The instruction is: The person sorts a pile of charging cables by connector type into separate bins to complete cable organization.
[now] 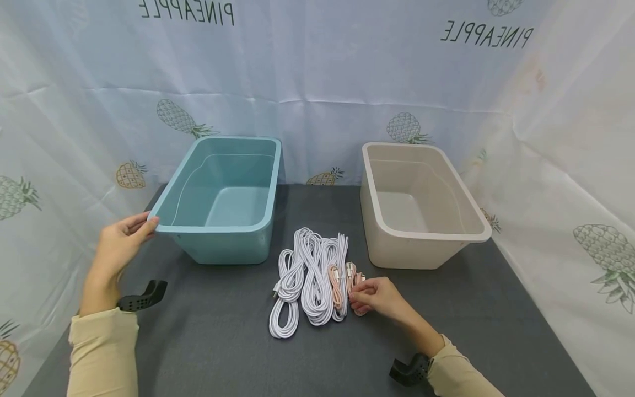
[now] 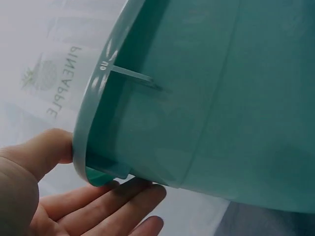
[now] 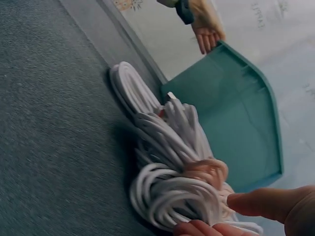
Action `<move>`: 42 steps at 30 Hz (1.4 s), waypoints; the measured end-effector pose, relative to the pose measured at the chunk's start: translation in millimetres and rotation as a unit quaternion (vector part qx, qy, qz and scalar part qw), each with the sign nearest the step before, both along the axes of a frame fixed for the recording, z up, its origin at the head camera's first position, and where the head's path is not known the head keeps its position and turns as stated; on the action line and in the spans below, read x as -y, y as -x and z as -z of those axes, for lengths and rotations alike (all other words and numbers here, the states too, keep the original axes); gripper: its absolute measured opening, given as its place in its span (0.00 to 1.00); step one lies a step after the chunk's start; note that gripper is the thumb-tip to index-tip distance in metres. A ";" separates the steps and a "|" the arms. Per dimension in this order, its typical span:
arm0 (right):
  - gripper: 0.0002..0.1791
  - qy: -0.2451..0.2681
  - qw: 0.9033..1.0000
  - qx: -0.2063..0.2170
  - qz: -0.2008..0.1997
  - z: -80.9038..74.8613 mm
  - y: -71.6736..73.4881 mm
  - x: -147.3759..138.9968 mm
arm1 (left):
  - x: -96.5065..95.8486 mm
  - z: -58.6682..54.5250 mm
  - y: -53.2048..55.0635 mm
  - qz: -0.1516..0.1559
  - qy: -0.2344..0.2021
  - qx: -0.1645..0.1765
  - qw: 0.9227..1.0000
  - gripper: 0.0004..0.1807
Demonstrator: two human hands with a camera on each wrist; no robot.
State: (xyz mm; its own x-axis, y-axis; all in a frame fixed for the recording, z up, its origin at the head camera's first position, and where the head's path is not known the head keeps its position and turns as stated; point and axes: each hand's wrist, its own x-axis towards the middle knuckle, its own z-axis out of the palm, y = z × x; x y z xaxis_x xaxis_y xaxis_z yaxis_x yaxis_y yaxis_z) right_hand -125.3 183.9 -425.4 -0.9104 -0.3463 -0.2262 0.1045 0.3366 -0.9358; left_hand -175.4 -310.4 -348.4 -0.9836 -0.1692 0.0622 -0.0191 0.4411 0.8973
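Observation:
At the near left corner of a teal bin [image 1: 218,228], my left hand [image 1: 120,242] holds the rim. The left wrist view shows its thumb [image 2: 51,147] on the outer edge and its fingers [image 2: 106,209] below. My right hand [image 1: 379,300] is at a coiled pink cable [image 1: 350,271], pinching it at the right end of a row of coiled white cables [image 1: 317,275]. In the right wrist view, the thumb [image 3: 266,202] meets the pink coil, with the fingertips [image 3: 202,228] beneath; part of that coil is hidden. Another pink cable [image 1: 335,286] lies on the white coils.
A beige bin [image 1: 426,236] stands behind the right hand, across from the teal one. Both bins look bare inside. All rest on a dark grey table [image 1: 223,342], with a pineapple-print curtain [image 1: 317,71] behind and at the sides. A black wrist strap [image 1: 412,370] circles each forearm.

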 end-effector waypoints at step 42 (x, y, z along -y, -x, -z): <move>0.18 0.035 0.996 -0.005 0.079 -10.1 -9.1 0.0 | -1.3 9.3 3.4 -0.011 -0.182 0.014 0.983 0.45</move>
State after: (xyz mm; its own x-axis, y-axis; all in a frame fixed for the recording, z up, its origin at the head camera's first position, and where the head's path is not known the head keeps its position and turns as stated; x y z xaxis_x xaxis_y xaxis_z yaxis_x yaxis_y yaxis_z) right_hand -116.2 183.9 -415.2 -0.9568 -0.2133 -0.1976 0.1417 0.2512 -0.9575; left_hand -178.8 -309.0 -357.7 -0.9800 -0.1961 -0.0343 -0.0528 0.0900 0.9945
